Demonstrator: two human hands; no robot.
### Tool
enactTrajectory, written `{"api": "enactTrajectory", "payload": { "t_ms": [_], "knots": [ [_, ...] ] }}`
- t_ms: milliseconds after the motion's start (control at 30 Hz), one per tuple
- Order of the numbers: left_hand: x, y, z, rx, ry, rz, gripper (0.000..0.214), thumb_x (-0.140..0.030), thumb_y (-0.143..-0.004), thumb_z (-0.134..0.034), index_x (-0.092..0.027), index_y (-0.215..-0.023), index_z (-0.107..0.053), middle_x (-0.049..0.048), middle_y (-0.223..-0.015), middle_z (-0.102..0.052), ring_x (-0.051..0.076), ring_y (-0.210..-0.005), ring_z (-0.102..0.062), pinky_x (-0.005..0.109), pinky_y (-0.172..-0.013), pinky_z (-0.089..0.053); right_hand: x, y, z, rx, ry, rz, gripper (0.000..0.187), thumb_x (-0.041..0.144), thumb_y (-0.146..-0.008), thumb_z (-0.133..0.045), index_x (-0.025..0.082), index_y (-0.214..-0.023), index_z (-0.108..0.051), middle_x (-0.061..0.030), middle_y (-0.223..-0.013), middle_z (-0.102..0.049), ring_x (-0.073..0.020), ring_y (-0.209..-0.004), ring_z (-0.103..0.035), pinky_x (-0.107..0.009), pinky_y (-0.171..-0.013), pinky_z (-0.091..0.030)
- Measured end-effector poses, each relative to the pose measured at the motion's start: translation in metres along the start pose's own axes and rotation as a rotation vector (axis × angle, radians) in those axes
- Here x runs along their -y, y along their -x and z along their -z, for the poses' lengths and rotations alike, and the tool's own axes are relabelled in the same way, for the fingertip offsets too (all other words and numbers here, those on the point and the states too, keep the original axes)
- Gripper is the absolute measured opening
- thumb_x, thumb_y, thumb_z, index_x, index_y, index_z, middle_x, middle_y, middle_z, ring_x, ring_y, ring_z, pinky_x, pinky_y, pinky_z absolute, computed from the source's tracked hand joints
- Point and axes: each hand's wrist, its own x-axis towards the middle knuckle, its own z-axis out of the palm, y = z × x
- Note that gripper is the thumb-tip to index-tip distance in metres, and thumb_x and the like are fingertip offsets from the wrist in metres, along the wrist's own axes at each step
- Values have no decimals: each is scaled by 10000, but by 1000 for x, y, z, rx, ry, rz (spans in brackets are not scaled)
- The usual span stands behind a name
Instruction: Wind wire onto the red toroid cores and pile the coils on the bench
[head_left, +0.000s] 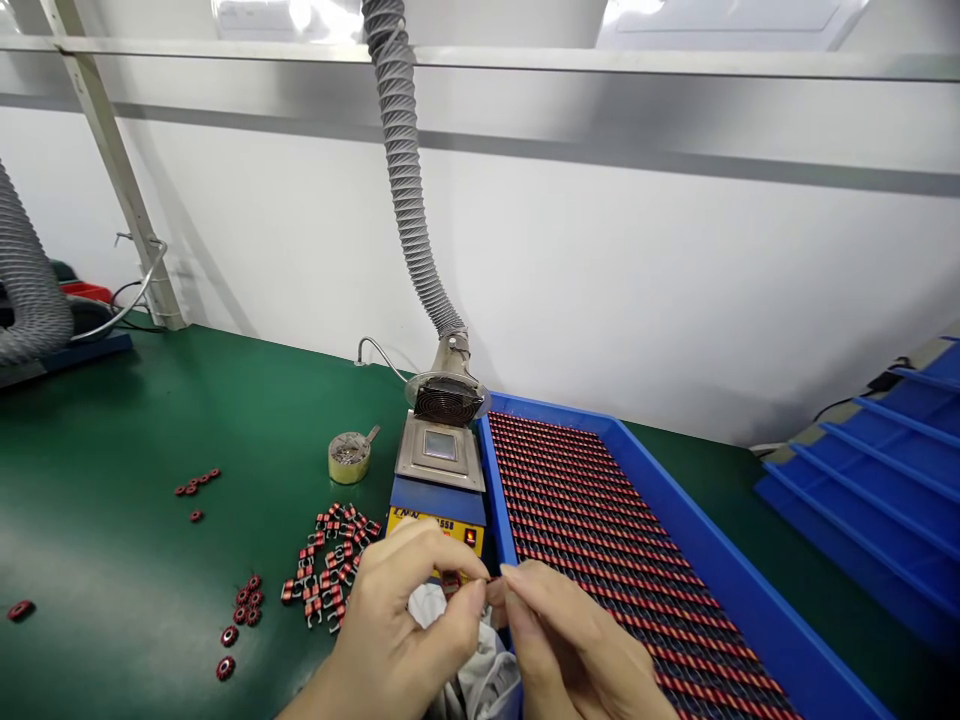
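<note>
Small coil (493,588) pinched beside the blue tray (495,490).
Left hand (397,625) and right hand (570,640) curl nearly shut on it; this fine handling calls for a steady pinch.

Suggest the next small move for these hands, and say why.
Probably lower the small part pinched between the left hand and right hand into the blue tray, alongside the red-banded components. The hands already sit at the tray's left wall, and the neat rows there suggest where such a part might belong.
</note>
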Motion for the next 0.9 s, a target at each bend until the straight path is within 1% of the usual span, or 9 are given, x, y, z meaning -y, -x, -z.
{"api": "enactTrajectory", "payload": {
  "t_ms": [100, 233, 300, 367, 567, 667, 767, 833, 900],
  "knots": [
    [0, 0, 1, -3, -9, 10, 188, -46, -792, -552, -207, -723, -620, -58, -602, -589, 79, -551, -531, 169, -545, -411, -3, 0, 3, 6, 27, 3, 463, -42, -742, -661, 315, -1000, -803, 79, -772, -778, -129, -622, -684, -257, -632, -570],
    [-2, -3, 2, 0, -48, 17, 177, -63, -788, -544, -192, -692, -618, -49, -584, -593, 78, -536, -536, 161, -532, -421, -6, -2, 9, 123, 25, 58, 499, -63, -748, -650, 301, -1061, -786, 65, -776, -776, -134, -621, -692, -254, -603, -575],
    [-3, -5, 2, 6, -69, 13, 179, -67, -788, -548, -186, -678, -622, -44, -574, -594, 77, -529, -537, 159, -526, -423, -8, -3, 12, 158, 42, 79, 506, -72, -749, -651, 290, -1079, -779, 55, -792, -778, -140, -642, -703, -259, -621, -584],
    [-3, -5, 2, 11, -90, 6, 179, -67, -789, -550, -183, -677, -629, -40, -570, -596, 79, -528, -541, 161, -527, -425, -9, -4, 13, 167, 58, 97, 502, -73, -753, -655, 280, -1090, -773, 48, -801, -777, -145, -656, -711, -265, -635, -591],
    [-3, -4, 1, 17, -135, -8, 172, -80, -792, -549, -182, -672, -619, -38, -559, -576, 86, -529, -536, 173, -524, -415, -9, -5, 14, 191, 85, 153, 445, -74, -762, -657, 236, -1061, -767, 34, -767, -756, -143, -630, -694, -254, -593, -582],
    [-4, -5, 2, 21, -166, -50, 172, -67, -793, -547, -184, -685, -611, -45, -554, -572, 82, -521, -527, 175, -526, -410, -9, -5, 15, 194, 102, 165, 421, -76, -763, -663, 220, -1045, -764, 26, -788, -762, -141, -645, -695, -249, -614, -586],
    [-4, -7, 3, 8, -211, -119, 180, -47, -789, -538, -190, -689, -583, -59, -544, -559, 78, -511, -515, 186, -548, -412, -9, -7, 16, 228, 105, 177, 411, -78, -763, -655, 203, -1046, -757, 18, -793, -762, -142, -667, -702, -246, -633, -590],
    [-4, -6, 3, -4, -237, -156, 183, -37, -786, -531, -195, -703, -571, -65, -543, -550, 77, -510, -510, 190, -555, -407, -9, -10, 15, 235, 79, 199, 404, -86, -754, -648, 187, -1032, -753, 14, -777, -752, -139, -664, -700, -240, -626, -588],
    [-3, -6, 3, 4, -253, -184, 186, -33, -792, -524, -199, -719, -564, -63, -548, -548, 81, -514, -507, 195, -552, -400, -9, -14, 15, 269, 38, 228, 395, -105, -742, -636, 162, -1011, -747, 0, -777, -746, -135, -650, -695, -233, -604, -582]
  ]
}}
